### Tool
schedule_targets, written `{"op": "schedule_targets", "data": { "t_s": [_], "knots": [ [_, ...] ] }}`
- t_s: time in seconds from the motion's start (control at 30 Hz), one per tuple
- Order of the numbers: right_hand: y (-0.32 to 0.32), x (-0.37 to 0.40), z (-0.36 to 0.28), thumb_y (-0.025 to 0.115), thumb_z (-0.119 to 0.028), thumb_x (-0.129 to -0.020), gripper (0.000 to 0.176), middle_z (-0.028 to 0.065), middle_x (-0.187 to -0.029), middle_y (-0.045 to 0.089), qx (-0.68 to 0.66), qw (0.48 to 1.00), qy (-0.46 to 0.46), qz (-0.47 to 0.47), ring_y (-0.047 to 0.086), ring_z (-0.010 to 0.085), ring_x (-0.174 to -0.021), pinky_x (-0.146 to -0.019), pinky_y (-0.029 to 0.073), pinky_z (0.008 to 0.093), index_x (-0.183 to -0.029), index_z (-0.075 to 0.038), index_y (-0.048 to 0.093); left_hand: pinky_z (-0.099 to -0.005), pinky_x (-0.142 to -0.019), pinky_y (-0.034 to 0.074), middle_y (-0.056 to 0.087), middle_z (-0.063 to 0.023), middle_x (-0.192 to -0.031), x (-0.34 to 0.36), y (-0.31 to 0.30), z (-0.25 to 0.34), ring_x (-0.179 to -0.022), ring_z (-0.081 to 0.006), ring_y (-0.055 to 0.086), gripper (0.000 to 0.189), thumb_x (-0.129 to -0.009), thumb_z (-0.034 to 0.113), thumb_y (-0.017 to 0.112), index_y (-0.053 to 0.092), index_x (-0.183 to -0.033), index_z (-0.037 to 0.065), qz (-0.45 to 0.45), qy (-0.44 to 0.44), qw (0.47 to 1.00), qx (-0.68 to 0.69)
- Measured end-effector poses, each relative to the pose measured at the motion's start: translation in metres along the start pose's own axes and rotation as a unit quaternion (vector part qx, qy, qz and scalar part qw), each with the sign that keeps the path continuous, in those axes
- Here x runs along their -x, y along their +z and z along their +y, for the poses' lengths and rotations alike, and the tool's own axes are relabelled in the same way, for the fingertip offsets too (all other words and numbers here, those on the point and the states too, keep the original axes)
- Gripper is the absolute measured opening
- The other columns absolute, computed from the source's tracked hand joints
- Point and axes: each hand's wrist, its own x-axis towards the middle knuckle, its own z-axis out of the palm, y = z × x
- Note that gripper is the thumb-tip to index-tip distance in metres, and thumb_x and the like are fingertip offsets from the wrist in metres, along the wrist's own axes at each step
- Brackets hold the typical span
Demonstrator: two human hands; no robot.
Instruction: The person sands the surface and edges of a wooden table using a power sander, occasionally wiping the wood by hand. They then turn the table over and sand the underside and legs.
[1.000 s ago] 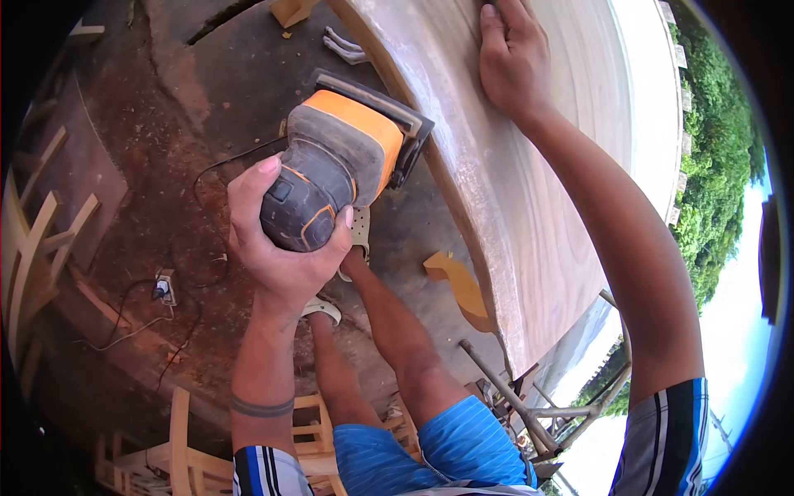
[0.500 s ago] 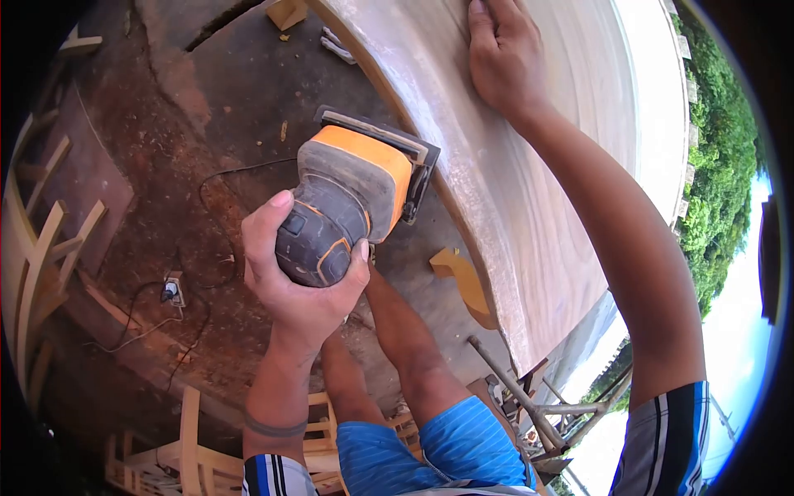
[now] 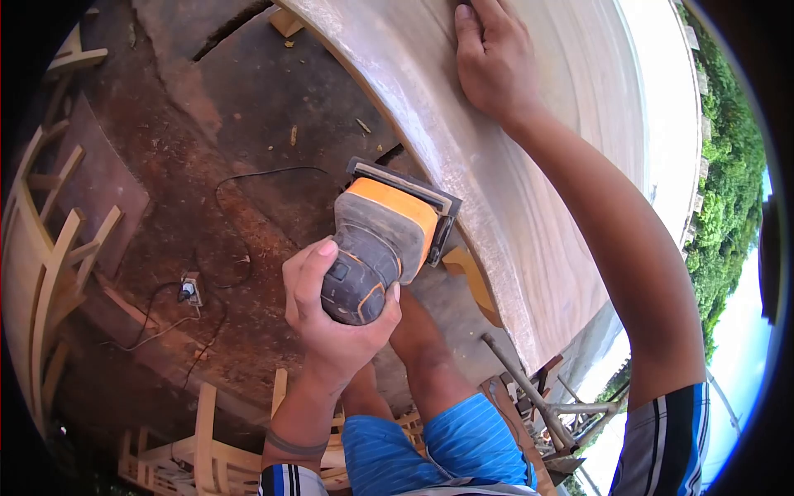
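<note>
Wood panel (image 3: pixel 529 165) slopes up at your rt. Sander (image 3: pixel 385 240) has its pad at panel's rounded rim: hold it square, light pressure. L hand (image 3: pixel 331 322) is wrapped tight round sander's grip. R hand (image 3: pixel 492 62) lies open, flat on panel face.

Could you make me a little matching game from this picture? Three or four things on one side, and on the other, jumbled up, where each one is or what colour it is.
Things
1. sander
2. right hand
3. power plug
4. shorts

Descriptions
A. blue
B. lying on the floor
C. gripped in the left hand
D. spread flat on the wooden slab

Right pairs: 1-C, 2-D, 3-B, 4-A
</note>
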Motion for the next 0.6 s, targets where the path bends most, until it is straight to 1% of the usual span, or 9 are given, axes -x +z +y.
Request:
{"op": "schedule_targets", "data": {
  "t_s": [0.1, 0.2, 0.3, 0.43, 0.57, 0.6],
  "knots": [
    [0.000, 0.000, 0.001, 0.047, -0.009, -0.099, 0.031, 0.0215, -0.139, 0.056, -0.016, 1.000, 0.009, -0.005, 0.050, 0.0388, -0.132, -0.113, 0.036, 0.0433, -0.126, 0.001, 0.060, -0.0425, -0.087, 0.053, 0.054, -0.0183, -0.118, 0.006, 0.001, 0.009, -0.103, -0.0326, 0.061, 0.090, -0.062, 0.005, 0.087, 0.042, -0.140, 0.009, -0.009, -0.013, 1.000, -0.006],
    [0.000, 0.002, 0.001, 0.047, -0.009, -0.099, 0.032, 0.0211, -0.139, 0.056, 0.004, 1.000, 0.005, -0.001, 0.049, 0.0384, -0.133, -0.114, 0.035, 0.0433, -0.127, 0.001, 0.060, -0.0412, -0.093, 0.050, 0.050, -0.0167, -0.126, -0.008, -0.002, 0.011, -0.109, -0.0262, 0.058, 0.088, -0.068, 0.004, 0.084, 0.037, -0.143, 0.005, 0.022, -0.078, 0.996, -0.026],
    [-0.001, 0.000, -0.001, 0.047, -0.010, -0.100, 0.032, 0.0208, -0.140, 0.055, 0.006, 1.000, 0.008, -0.009, 0.049, 0.0380, -0.134, -0.114, 0.035, 0.0431, -0.127, 0.000, 0.060, -0.0403, -0.094, 0.050, 0.048, -0.0156, -0.129, -0.008, -0.003, 0.013, -0.109, -0.0259, 0.058, 0.088, -0.068, 0.003, 0.084, 0.037, -0.143, 0.005, 0.016, -0.095, 0.995, -0.012],
    [-0.005, 0.000, -0.007, 0.048, -0.010, -0.099, 0.032, 0.0210, -0.140, 0.055, 0.007, 0.999, 0.023, -0.021, 0.049, 0.0380, -0.134, -0.114, 0.035, 0.0433, -0.127, 0.000, 0.060, -0.0413, -0.082, 0.053, 0.052, -0.0186, -0.118, 0.005, 0.002, 0.034, -0.102, -0.0315, 0.060, 0.088, -0.062, 0.003, 0.086, 0.043, -0.139, 0.008, -0.018, -0.044, 0.999, -0.016],
    [-0.002, 0.000, -0.001, 0.048, -0.009, -0.099, 0.032, 0.0214, -0.139, 0.055, 0.006, 1.000, 0.007, -0.011, 0.048, 0.0380, -0.134, -0.114, 0.035, 0.0436, -0.127, 0.001, 0.060, -0.0400, -0.083, 0.054, 0.051, -0.0187, -0.118, -0.015, 0.002, 0.039, -0.102, -0.0323, 0.060, 0.090, -0.061, 0.001, 0.086, 0.044, -0.140, 0.010, 0.035, -0.042, 0.996, -0.072],
    [-0.001, 0.000, -0.002, 0.048, -0.009, -0.099, 0.032, 0.0215, -0.139, 0.055, 0.007, 1.000, 0.001, -0.007, 0.048, 0.0380, -0.134, -0.114, 0.035, 0.0436, -0.127, 0.001, 0.060, -0.0409, -0.082, 0.056, 0.051, -0.0189, -0.119, -0.020, 0.002, 0.041, -0.102, -0.0337, 0.060, 0.090, -0.061, 0.002, 0.086, 0.045, -0.140, 0.013, 0.041, -0.046, 0.995, -0.079]
  ]
}}
